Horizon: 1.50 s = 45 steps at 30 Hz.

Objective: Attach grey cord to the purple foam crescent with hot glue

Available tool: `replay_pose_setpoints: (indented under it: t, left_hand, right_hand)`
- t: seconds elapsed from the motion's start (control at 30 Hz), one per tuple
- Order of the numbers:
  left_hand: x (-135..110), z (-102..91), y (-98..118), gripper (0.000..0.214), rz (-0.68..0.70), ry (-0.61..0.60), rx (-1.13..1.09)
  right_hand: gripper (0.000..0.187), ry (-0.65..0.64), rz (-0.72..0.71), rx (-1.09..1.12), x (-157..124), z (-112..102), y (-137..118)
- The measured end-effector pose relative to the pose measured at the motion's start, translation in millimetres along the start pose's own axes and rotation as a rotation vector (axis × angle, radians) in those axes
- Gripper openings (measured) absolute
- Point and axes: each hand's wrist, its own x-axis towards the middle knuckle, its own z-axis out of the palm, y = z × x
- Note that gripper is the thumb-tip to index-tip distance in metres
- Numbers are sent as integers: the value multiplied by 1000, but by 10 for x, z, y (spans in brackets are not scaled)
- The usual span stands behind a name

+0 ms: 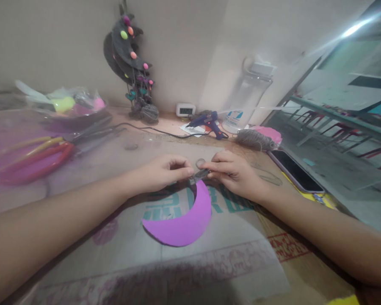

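Note:
A purple crescent moon cutout [190, 224] lies on the printed sheet, its upper tip between my two hands. My left hand [169, 171] is closed in a pinch at that tip, thumb against the curled fingers. Close by on the right, my right hand [230, 169] stretches its index finger over a small grey looped piece [200, 163], with the other fingers curled in around it. Whether this piece is yarn or metal is too blurred to tell. Its lower end meets the crescent's tip, partly hidden by my fingertips.
Scissors [62, 154] with red and yellow handles lie at left, below a plastic bag [70, 103]. Behind stand a hanging moon decoration [123, 51], small clock [186, 110], blue glue gun [209, 123] with cord and clear bottle [246, 101]. Grey yarn [254, 139] and a phone [296, 171] are right.

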Motion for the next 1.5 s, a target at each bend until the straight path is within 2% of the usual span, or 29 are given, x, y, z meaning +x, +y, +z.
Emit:
replay_pose_setpoints:
  t: [0.5,0.8,1.07,1.5]
  left_hand:
    - [-4,16,34,31,-28,14,14]
    - [-1,11,6,33,-19,2,20]
    - [9,-3,2,32,48,14,69]
    - [5,23,21,32,-21,31,51]
  right_hand:
    - [29,47,78,77,4,-15,-33]
    - [28,3,45,38,-5,-11,-30]
    - [29,-17,62,53,-12,-7,-34]
    - [27,19,60,66,-10,-12,-39]
